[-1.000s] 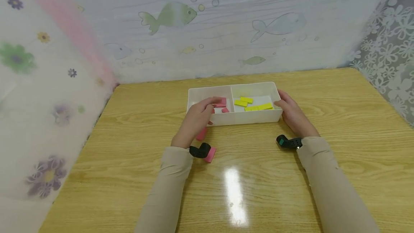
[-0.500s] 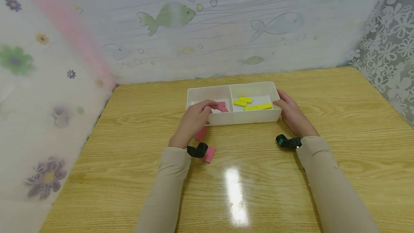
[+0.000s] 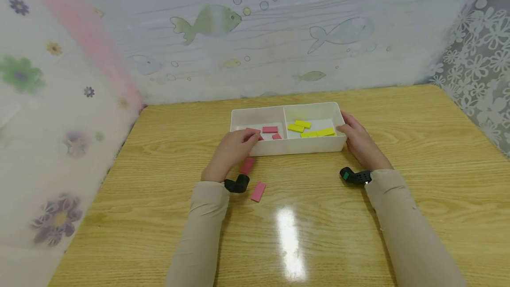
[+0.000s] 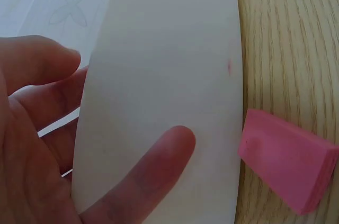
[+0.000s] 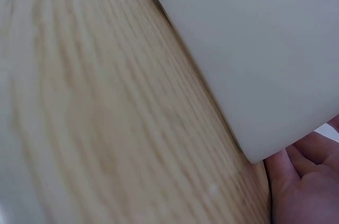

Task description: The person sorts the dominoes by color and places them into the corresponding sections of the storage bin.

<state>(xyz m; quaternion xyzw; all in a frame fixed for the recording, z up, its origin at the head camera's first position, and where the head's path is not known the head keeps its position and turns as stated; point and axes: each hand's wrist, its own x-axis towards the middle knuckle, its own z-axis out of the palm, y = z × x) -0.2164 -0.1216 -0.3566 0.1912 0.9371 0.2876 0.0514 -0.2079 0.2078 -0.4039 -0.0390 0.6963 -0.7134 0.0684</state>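
Resting at the near left corner of a white two-compartment tray (image 3: 296, 147), left hand (image 3: 231, 152): thumb laid against the front wall, fingers curled over the rim into the left compartment, so gripping the tray's edge. Seen from the left wrist as thumb (image 4: 143, 179) flat on the white wall and fingers behind it. Holding the tray's right end, right hand (image 3: 360, 143), thumb on the rim at the corner, fingers wrapped along the outer side; only a sliver of palm (image 5: 302, 181) beside the tray's corner in the right wrist view. Sitting mid-table on the wooden table (image 3: 159, 180), tray, long side toward the person. Lying in its left compartment, a few pink blocks (image 3: 270, 129); in the right compartment, several yellow blocks (image 3: 318, 133). Outside the tray, just in front of its wall and beside the left hand, one pink block (image 3: 247, 165) on the table, also close up in the left wrist view (image 4: 288, 168). Nearer the person, a second loose pink block (image 3: 258, 191), apart from the first. Behind the table, a curtain with fish prints (image 3: 207, 19).
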